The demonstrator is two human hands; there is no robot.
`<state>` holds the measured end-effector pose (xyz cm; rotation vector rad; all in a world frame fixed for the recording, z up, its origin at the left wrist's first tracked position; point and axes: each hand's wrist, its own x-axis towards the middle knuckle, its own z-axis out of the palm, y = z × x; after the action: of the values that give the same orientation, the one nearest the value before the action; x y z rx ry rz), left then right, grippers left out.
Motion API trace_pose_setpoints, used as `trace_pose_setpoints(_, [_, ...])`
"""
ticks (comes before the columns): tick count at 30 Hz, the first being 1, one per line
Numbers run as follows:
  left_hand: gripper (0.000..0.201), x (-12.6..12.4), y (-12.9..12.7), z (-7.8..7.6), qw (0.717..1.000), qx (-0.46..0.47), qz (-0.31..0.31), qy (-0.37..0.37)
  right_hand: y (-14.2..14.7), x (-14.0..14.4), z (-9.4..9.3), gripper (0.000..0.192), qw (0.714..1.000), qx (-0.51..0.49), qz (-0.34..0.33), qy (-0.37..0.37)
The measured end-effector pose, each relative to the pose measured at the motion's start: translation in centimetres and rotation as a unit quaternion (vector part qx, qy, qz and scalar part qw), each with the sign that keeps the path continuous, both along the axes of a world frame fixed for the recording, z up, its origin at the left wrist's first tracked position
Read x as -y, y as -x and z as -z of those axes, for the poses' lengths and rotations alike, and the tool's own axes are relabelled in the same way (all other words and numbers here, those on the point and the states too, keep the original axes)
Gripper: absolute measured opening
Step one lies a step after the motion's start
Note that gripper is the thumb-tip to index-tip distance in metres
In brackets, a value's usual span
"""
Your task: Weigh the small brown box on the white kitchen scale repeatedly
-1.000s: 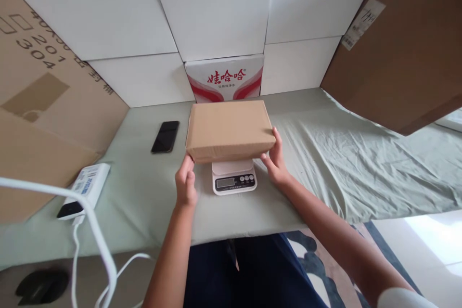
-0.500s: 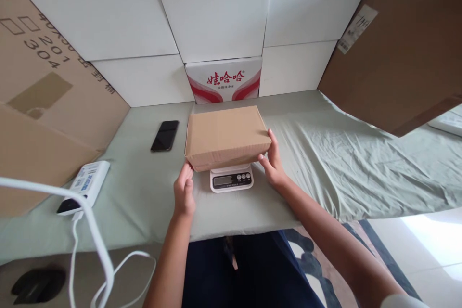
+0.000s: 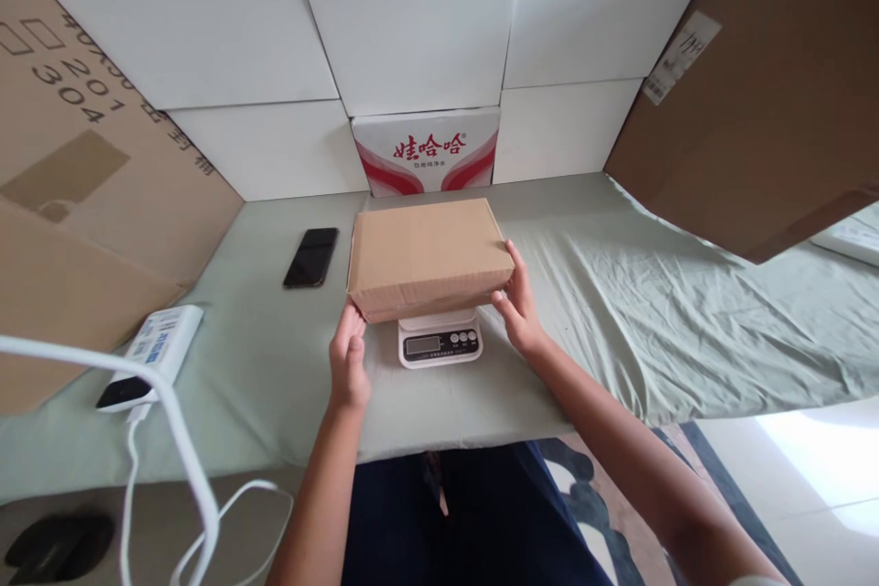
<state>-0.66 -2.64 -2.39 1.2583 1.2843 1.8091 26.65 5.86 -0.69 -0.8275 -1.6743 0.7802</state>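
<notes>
Steadying the cardboard box (image 3: pixel 429 256) on the small kitchen scale (image 3: pixel 440 339), I have my left hand (image 3: pixel 349 364) at its near left corner and my right hand (image 3: pixel 518 307) along its right end. Both hands are open, fingertips only brushing the cardboard, so neither has a real grip on it. Compared with a second ago the box has come down and back a little and now sits level over the weighing plate, covering all but the scale's display and buttons. To my judgement its weight now rests on the scale rather than on my fingers. A black phone (image 3: pixel 311 257) lies on the green-covered counter (image 3: pixel 618 311) to the left, well apart from the box, and a white charger block (image 3: pixel 151 355) sits near the left edge.
</notes>
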Motion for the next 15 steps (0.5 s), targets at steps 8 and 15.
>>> trace_pose_setpoints(8, [0.071, -10.7, 1.5, -3.2, 1.0, 0.01, 0.02, 0.003, 3.0, -7.3, -3.1, 0.088, 0.998, -0.022, 0.021, -0.051])
trace_pose_setpoints(15, [0.076, -14.9, 1.6, 1.1, 0.998, 0.025, 0.04, 0.044, 3.9, -11.5, 0.9, 0.093, 0.998, -0.046, 0.041, 0.017])
